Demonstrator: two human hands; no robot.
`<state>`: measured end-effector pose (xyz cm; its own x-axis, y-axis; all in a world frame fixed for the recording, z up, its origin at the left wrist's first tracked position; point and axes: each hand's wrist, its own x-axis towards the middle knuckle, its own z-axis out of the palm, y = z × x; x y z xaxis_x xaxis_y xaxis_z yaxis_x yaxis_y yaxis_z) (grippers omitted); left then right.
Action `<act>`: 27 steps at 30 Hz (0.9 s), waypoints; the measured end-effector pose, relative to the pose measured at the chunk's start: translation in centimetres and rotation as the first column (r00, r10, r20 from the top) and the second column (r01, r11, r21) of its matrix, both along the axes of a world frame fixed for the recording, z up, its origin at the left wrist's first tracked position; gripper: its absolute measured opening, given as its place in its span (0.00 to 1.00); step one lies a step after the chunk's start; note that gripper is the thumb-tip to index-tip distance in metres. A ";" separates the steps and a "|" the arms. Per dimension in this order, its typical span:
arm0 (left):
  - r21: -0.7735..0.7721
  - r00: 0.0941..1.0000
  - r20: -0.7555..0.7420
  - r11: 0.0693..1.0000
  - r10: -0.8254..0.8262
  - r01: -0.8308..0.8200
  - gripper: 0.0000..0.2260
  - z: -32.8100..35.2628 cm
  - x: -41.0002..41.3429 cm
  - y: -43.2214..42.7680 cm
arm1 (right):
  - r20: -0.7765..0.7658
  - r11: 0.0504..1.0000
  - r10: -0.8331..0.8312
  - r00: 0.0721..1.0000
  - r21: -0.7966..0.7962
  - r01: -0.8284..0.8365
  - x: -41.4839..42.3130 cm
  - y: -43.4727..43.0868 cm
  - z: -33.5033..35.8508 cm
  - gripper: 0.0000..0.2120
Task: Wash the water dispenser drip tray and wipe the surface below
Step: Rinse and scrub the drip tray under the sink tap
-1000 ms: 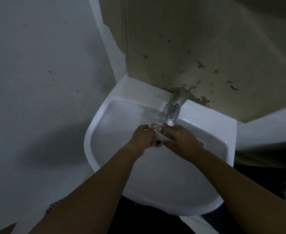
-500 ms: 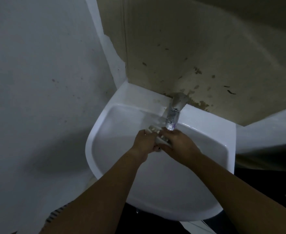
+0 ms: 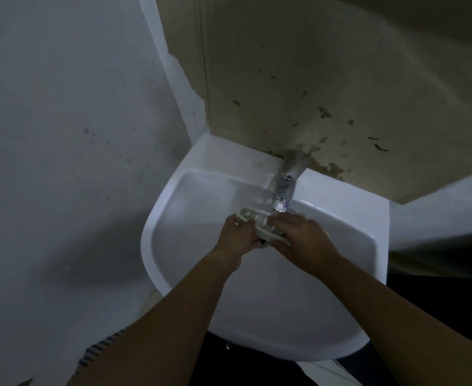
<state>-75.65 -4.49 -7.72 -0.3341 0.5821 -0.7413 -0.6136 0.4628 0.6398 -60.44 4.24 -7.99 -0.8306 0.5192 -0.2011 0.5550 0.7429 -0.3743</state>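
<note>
- Grey plastered wall (image 3: 62, 135) fills the left half of my view, marked with small dark specks.
- Across the upper right I see a beige panel (image 3: 326, 65), stained and flaking along its lower edge, just above the basin.
- A white sink (image 3: 229, 156) sits in the middle of the frame, its back ledge against that panel and its rounded front towards the bottom.
- A metal tap (image 3: 286, 185) rises from the back ledge right of centre, its spout pointing down over the bowl. I cannot tell from this dim view whether water is running.
- The drip tray (image 3: 259, 222), a pale slotted piece, is held above the bowl just below the spout's mouth. It runs diagonally from upper left to lower right.
- My feed shows the left hand (image 3: 236, 236) grasping the tray's left end, fingers curled round the edge.
- The right hand (image 3: 305, 242) grips the right end, its fingers curled over the tray and hiding that part of it.
- Both bare forearms reach in from the bottom of the frame and meet at the tray, the hands close together.
- At the right edge, beside the sink, I see a dark object (image 3: 435, 291) that I cannot identify.
- A strip of striped fabric (image 3: 98, 349) shows at the lower left, beside the left arm.
</note>
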 end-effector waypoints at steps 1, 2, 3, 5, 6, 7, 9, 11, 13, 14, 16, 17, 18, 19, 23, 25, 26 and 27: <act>-0.004 1.000 -0.013 1.000 0.004 -0.004 0.11 -0.3 -0.1 0.0 | 0.007 1.000 0.010 1.000 0.014 -0.010 -0.1 -0.1 -0.1 0.22; -0.003 1.000 -0.019 1.000 0.010 -0.010 0.11 -0.3 -0.1 0.0 | 0.014 1.000 0.019 1.000 0.023 -0.019 -0.2 -0.2 0.0 0.21; -0.002 1.000 -0.020 1.000 0.017 -0.017 0.12 -0.4 -0.2 0.0 | 0.009 0.999 0.028 1.000 0.036 -0.028 -0.3 -0.2 0.1 0.21; -0.003 0.999 0.012 0.999 0.032 -0.031 0.13 -0.4 -0.3 0.1 | -0.013 0.999 0.024 1.000 0.029 -0.024 -0.6 -0.2 0.5 0.20; -0.009 0.998 0.049 0.999 0.034 -0.034 0.13 -0.3 -0.3 0.1 | -0.023 1.000 0.019 1.000 0.013 -0.019 -0.8 -0.2 0.7 0.20; -0.024 0.996 0.090 0.999 0.027 -0.025 0.14 0.0 -0.3 0.2 | -0.031 1.000 0.025 0.999 -0.001 -0.025 -0.9 -0.4 0.9 0.20; -0.059 0.988 0.151 0.998 -0.003 0.012 0.13 0.4 -0.1 0.5 | -0.049 0.999 0.012 0.999 -0.043 -0.014 -1.0 -0.4 1.0 0.20; -0.066 0.988 0.151 0.997 -0.026 0.036 0.12 0.5 0.0 0.7 | -0.102 0.989 -0.085 0.991 -0.126 0.072 -0.8 -0.3 0.7 0.22; -0.050 0.992 0.117 0.998 -0.036 0.042 0.12 0.6 0.2 0.9 | -0.120 0.986 -0.101 0.988 -0.142 0.083 -0.6 -0.1 0.3 0.25; -0.043 0.995 0.098 0.998 -0.037 0.041 0.12 0.7 0.3 1.0 | -0.112 0.993 -0.057 0.992 -0.112 0.045 -0.6 -0.2 0.2 0.24; -0.040 0.997 0.075 0.999 -0.033 0.037 0.13 0.7 0.3 1.0 | -0.083 0.998 -0.011 0.996 -0.068 0.005 -0.8 -0.3 0.1 0.22; -0.036 0.996 0.083 0.999 -0.030 0.033 0.13 0.7 0.2 1.0 | -0.073 0.998 0.000 0.997 -0.062 -0.005 -1.0 -0.2 0.2 0.21; -0.026 0.995 0.101 0.999 -0.026 0.028 0.13 0.7 0.2 0.9 | -0.068 0.998 0.012 0.998 -0.065 -0.016 -1.2 0.0 0.2 0.19; -0.013 0.993 0.119 1.000 -0.019 0.021 0.14 0.6 0.1 0.9 | -0.071 0.997 0.025 0.997 -0.073 -0.030 -1.3 0.1 0.4 0.19; -0.020 0.995 0.102 1.000 0.020 -0.018 0.11 0.3 -0.2 0.8 | -0.139 0.977 -0.086 0.987 -0.206 0.056 -0.9 0.3 1.1 0.24; -0.032 0.995 0.095 0.999 0.018 -0.015 0.12 -0.1 -0.5 0.7 | -0.135 0.974 -0.116 0.984 -0.208 0.086 -0.4 0.2 1.1 0.27; -0.034 0.995 0.101 0.999 0.010 -0.007 0.13 -0.2 -0.6 0.7 | -0.120 0.987 -0.076 0.990 -0.148 0.058 -0.2 0.1 0.8 0.26; -0.030 0.995 0.105 1.000 0.006 -0.003 0.13 -0.3 -0.6 0.6 | -0.087 0.997 -0.027 0.996 -0.072 0.020 -0.1 0.0 0.5 0.25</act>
